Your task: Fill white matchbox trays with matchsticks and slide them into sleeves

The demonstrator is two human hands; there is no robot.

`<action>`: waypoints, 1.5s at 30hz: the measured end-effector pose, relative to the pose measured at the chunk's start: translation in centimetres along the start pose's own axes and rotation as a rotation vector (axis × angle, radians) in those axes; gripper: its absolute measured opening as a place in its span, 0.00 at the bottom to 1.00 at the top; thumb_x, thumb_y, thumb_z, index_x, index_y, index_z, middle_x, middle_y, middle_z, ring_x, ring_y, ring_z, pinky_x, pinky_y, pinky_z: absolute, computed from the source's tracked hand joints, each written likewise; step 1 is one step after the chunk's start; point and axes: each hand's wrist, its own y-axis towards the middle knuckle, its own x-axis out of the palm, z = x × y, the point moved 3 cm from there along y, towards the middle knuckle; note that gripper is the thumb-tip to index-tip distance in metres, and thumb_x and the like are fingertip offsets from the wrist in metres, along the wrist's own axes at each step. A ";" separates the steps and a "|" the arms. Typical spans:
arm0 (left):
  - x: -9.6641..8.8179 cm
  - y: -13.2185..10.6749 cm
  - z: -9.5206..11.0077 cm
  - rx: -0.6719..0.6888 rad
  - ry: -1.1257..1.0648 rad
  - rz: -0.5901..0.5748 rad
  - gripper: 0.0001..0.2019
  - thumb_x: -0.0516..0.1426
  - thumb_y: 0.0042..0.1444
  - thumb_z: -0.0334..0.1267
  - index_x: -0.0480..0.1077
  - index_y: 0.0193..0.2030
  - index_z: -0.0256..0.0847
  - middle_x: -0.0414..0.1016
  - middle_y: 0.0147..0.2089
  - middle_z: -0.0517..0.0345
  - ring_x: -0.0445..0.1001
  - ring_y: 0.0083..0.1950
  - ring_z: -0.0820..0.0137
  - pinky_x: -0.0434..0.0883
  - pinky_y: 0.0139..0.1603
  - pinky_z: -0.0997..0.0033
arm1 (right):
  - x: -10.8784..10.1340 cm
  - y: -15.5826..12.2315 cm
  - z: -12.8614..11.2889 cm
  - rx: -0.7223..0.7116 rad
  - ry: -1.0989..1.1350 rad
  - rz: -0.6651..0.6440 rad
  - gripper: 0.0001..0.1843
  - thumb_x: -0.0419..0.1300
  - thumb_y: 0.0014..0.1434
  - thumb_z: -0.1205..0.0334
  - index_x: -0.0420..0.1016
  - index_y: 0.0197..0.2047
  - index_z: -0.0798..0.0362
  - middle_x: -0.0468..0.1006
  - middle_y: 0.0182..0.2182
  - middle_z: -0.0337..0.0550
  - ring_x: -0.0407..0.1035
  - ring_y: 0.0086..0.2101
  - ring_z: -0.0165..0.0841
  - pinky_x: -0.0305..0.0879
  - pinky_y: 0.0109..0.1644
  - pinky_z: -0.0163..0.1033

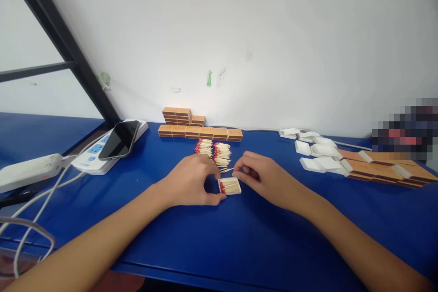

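A small white matchbox tray (pixel 240 190) lies on the blue table, partly filled with red-tipped matches (pixel 231 186). My left hand (pixel 191 180) curls round its left end, thumb at the near side and forefinger at the far side. At the tray's far right corner, my right hand (pixel 263 178) is closed in a pinch on a match (pixel 227 170), whose red tip points left. Just beyond the tray are two piles of loose matches, the left pile (pixel 205 146) and the right pile (pixel 222 153). My left hand partly hides them.
Closed matchboxes (pixel 200 132) stand in a row and stacks near the wall. To the right are white empty trays (pixel 323 150) and brown matchbox sleeves (pixel 379 169). A phone (pixel 119 139) rests on a power strip (pixel 91 162) at left, with white cables (pixel 51 196) around it.
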 end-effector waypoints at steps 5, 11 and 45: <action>0.1 -0.2 0.4 0.014 -0.054 -0.064 0.14 0.70 0.49 0.48 0.81 0.38 0.42 0.77 0.33 0.60 0.73 0.35 0.67 0.64 0.35 0.67 | 0.5 0.6 2.1 0.046 -0.060 0.024 0.04 0.59 0.71 0.62 0.75 0.44 0.50 0.72 0.38 0.41 0.67 0.34 0.32 0.63 0.40 0.39; 0.0 -0.2 0.5 0.001 -0.053 -0.077 0.15 0.70 0.48 0.48 0.81 0.39 0.42 0.79 0.34 0.59 0.74 0.36 0.66 0.66 0.35 0.67 | 0.8 0.8 2.2 0.008 -0.081 -0.051 0.07 0.55 0.73 0.64 0.71 0.40 0.52 0.72 0.38 0.42 0.67 0.34 0.33 0.62 0.39 0.39; -0.8 -0.1 -0.2 -0.026 0.035 -0.080 0.14 0.68 0.50 0.48 0.80 0.37 0.41 0.75 0.31 0.58 0.71 0.32 0.68 0.65 0.35 0.67 | 2.0 1.9 1.2 -0.007 -0.020 0.048 0.05 0.59 0.70 0.65 0.78 0.45 0.50 0.71 0.34 0.39 0.65 0.31 0.30 0.60 0.37 0.38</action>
